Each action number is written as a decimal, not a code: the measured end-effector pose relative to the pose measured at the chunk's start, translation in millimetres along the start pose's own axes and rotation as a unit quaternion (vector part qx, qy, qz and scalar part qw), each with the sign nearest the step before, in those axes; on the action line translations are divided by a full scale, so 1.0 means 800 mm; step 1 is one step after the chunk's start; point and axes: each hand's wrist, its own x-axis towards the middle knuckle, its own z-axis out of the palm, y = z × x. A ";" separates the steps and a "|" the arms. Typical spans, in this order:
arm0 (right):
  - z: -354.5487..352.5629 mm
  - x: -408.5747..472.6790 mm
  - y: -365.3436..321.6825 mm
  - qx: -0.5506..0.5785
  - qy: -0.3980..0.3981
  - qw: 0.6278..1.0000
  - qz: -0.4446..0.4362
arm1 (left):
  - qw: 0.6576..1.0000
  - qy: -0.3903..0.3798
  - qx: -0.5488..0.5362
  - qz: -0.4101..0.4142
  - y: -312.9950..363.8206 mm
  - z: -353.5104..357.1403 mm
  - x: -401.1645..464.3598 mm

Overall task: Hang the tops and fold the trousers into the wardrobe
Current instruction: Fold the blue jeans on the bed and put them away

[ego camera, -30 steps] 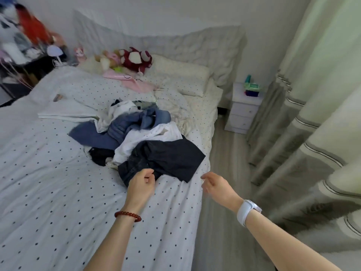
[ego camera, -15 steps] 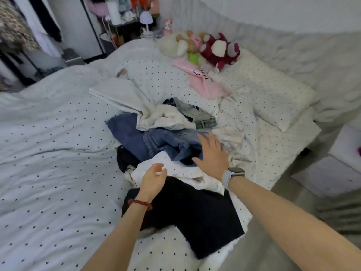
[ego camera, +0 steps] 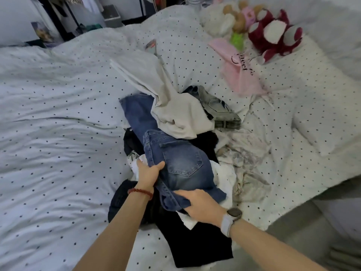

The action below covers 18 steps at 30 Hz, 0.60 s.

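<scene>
A heap of clothes lies in the middle of the bed. On top are blue jeans (ego camera: 181,163), waistband towards me. My left hand (ego camera: 148,174) grips the jeans' left side, and my right hand (ego camera: 201,205) holds the near waistband edge. A cream top (ego camera: 175,112) lies over the far leg of the jeans. Grey washed jeans (ego camera: 218,108) sit behind the pile. A black garment (ego camera: 195,243) spreads under my wrists. A white garment (ego camera: 224,173) and a pale patterned one (ego camera: 246,153) lie to the right.
The bed has a white dotted duvet (ego camera: 58,133). Plush toys (ego camera: 273,34) and a pink bag (ego camera: 238,73) lie near a pillow (ego camera: 322,114) at the head. A clothes rack (ego camera: 58,20) stands past the far side. Grey floor (ego camera: 293,241) runs along the right.
My view swung left and closer to the pile. Both hands went from reaching over the clothes to gripping the blue jeans, which now lie pulled up on top.
</scene>
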 end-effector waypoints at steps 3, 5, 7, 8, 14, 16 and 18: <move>-0.020 -0.014 0.009 0.110 -0.101 0.989 0.006 | 1.000 -0.014 -0.025 -0.008 -0.014 -0.017 -0.008; -0.041 -0.022 0.008 0.180 -0.013 0.983 0.039 | 0.998 -0.051 -0.029 0.022 -0.016 -0.031 -0.019; -0.057 -0.023 0.004 0.228 0.177 0.954 0.078 | 0.995 -0.080 -0.028 0.057 -0.010 -0.051 -0.038; -0.064 -0.020 0.004 0.218 0.252 0.937 0.107 | 0.992 -0.099 -0.025 0.071 -0.008 -0.061 -0.047; -0.056 0.035 -0.100 0.413 0.145 0.889 0.136 | 0.968 -0.192 0.004 0.159 0.051 -0.157 -0.114; -0.032 0.050 -0.156 0.390 0.133 0.909 0.069 | 0.965 -0.173 0.000 0.199 0.075 -0.204 -0.140; -0.011 0.057 -0.214 0.343 0.157 0.926 0.009 | 0.963 -0.135 -0.012 0.234 0.094 -0.252 -0.170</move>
